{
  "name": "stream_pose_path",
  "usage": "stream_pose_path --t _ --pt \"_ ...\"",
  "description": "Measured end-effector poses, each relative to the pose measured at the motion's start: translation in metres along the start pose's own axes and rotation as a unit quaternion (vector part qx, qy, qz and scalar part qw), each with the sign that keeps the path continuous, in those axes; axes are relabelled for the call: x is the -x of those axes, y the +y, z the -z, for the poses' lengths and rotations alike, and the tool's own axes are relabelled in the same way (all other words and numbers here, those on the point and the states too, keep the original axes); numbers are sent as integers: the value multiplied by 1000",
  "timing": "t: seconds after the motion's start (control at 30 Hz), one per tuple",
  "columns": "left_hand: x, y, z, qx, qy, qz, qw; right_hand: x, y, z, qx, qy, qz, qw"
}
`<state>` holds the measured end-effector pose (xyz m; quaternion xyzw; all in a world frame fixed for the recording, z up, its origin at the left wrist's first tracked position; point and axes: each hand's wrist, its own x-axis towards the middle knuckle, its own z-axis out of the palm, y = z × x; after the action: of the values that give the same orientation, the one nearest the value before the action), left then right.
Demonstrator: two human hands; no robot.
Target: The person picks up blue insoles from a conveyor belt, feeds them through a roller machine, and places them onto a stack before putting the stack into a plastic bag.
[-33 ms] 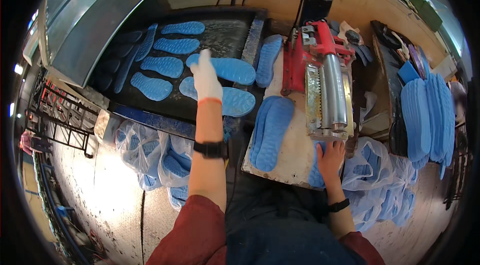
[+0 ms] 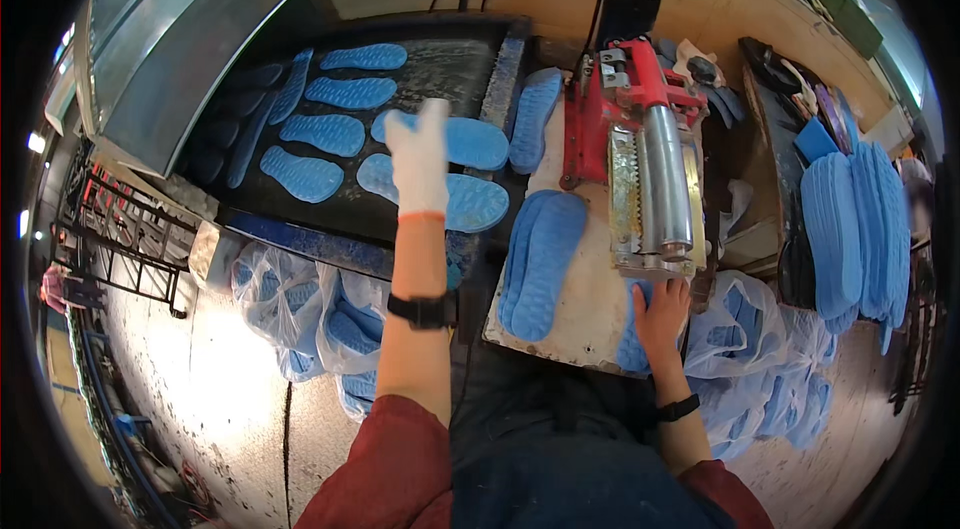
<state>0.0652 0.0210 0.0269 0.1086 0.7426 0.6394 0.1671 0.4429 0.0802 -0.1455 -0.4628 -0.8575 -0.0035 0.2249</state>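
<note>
My left hand (image 2: 418, 164), in a white glove, is over two large blue shoe soles (image 2: 478, 143) at the right end of the black belt. Its fingers are smeared by motion, and whether it touches the soles is unclear. My bare right hand (image 2: 660, 322) lies with thumb and fingers apart on a blue sole (image 2: 631, 344) at the front edge of the worktop. That sole is partly hidden by the hand and the red roller machine (image 2: 590, 134). The fingertips are just below the machine's metal roller (image 2: 662, 179). To its left lies a small stack of blue soles (image 2: 543, 264).
Several blue soles lie spread on the black belt (image 2: 440, 59) under a metal hood (image 2: 190, 39). Another sole (image 2: 535, 119) leans beside the machine. Clear bags of soles (image 2: 740, 329) hang below the worktop. At right stand upright rows of soles (image 2: 835, 229).
The gloved left hand has shifted slightly right, its fingers now pointing up and to the right. The right hand stays on its sole.
</note>
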Motion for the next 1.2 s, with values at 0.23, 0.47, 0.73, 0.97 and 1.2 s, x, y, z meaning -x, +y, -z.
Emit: stream_pose_path --t 0.23,0.47,0.73,0.97,1.2 --pt "86 -10 -9 -543 -210 -452 676 -19 25 13 -525 -100 -256 805" --pt "50 -6 12 -576 -200 -411 678 -98 23 118 -258 156 -9 953" --pt "122 25 -40 23 -432 -338 835 -143 -10 148 -150 63 230 960" --pt "97 -15 -81 16 -338 -443 830 -55 4 125 -538 185 -111 815" --pt "109 -68 -39 52 -419 -232 876 -12 -19 -1 -507 -166 -195 823"
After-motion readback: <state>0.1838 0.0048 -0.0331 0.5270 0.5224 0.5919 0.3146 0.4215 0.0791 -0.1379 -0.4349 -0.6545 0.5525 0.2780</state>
